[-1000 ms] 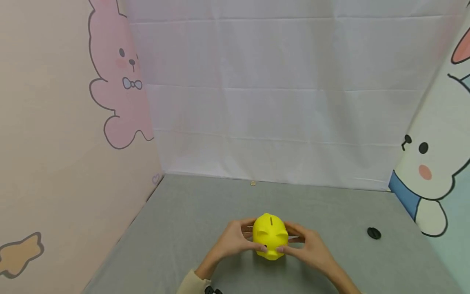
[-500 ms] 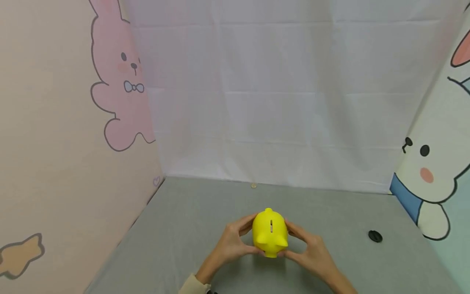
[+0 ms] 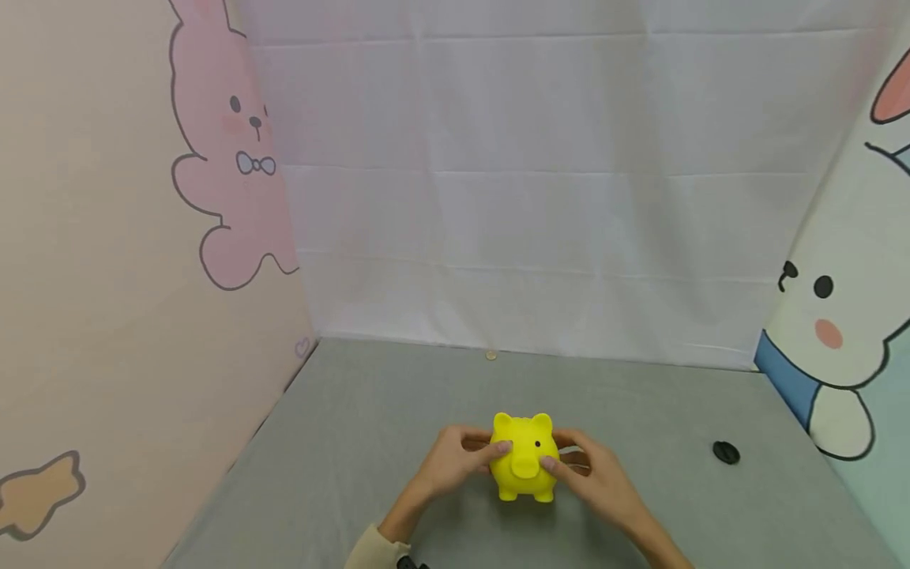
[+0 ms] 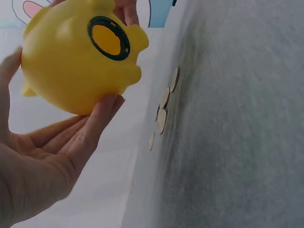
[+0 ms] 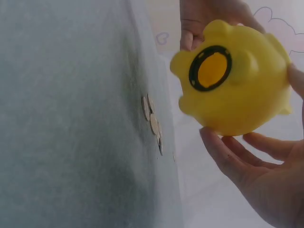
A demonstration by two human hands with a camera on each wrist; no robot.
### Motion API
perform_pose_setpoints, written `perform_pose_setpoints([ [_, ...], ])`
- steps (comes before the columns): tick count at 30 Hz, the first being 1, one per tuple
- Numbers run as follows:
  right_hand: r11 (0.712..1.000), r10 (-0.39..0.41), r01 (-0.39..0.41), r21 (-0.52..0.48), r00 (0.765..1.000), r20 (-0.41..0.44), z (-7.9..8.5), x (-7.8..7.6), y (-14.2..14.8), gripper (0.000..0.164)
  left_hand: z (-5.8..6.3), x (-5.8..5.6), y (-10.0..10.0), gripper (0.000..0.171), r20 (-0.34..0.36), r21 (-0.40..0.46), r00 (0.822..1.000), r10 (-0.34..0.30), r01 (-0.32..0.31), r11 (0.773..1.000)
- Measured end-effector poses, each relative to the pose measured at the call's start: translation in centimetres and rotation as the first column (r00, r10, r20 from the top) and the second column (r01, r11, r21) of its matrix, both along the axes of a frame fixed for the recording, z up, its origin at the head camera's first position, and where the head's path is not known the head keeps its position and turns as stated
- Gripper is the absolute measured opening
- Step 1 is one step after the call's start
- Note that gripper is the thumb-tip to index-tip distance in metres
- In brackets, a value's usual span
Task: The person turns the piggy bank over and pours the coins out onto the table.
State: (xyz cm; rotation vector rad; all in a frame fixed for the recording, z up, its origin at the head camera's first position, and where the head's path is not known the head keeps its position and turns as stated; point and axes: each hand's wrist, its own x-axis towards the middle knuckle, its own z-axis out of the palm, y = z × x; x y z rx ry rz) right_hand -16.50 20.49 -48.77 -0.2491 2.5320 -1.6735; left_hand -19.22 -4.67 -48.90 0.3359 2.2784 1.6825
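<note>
A yellow piggy bank [image 3: 524,435] is held above the grey table between both hands, its face and snout turned toward the head camera. My left hand [image 3: 455,465] grips one side, thumb on the cheek; my right hand [image 3: 599,484] grips the other side the same way. In the left wrist view, the pig's underside has an uncovered round hole [image 4: 107,39] with a black rim. Several coins [image 5: 153,123] lie on the table below the pig; the pig hides them in the head view. A round black plug [image 3: 726,453] lies on the table to the right.
A single small coin [image 3: 490,356] lies at the table's far edge, by the white cloth backdrop [image 3: 498,197]. Walls with cartoon drawings stand at left and right, and a grey cloth [image 3: 355,427] covers the table.
Both hands have tilted the piggy bank back and forth. Its top slot faced the camera half a second ago; now its face and feet show and the slot is hidden.
</note>
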Motion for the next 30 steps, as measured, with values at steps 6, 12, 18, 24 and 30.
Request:
perform_pose_setpoints([
  [6,0.999,0.027,-0.030,0.020,0.989,0.146,0.1,-0.3,-0.3,0.045,0.0,0.2,0.1,0.052,0.108,-0.021,0.994,0.020,-0.018,1.000],
  [12,0.997,0.077,-0.076,-0.014,0.978,0.193,0.2,-0.1,-0.1,0.050,-0.1,0.3,0.4,0.064,0.167,-0.075,0.985,0.041,-0.029,0.997],
  [18,0.996,0.084,-0.086,0.006,0.980,0.182,0.8,-0.4,0.2,0.052,0.4,0.0,0.8,0.071,0.188,-0.100,0.981,0.053,-0.035,0.994],
  [24,0.994,0.106,-0.108,0.008,0.985,0.133,0.7,-0.2,0.8,0.047,0.1,-0.2,0.4,0.055,0.137,-0.075,0.990,-0.012,0.023,0.997],
  [30,0.982,0.190,-0.190,-0.002,0.981,-0.037,0.2,0.2,1.4,0.082,0.3,0.0,0.1,0.078,-0.010,-0.045,0.990,-0.143,0.142,0.989],
])
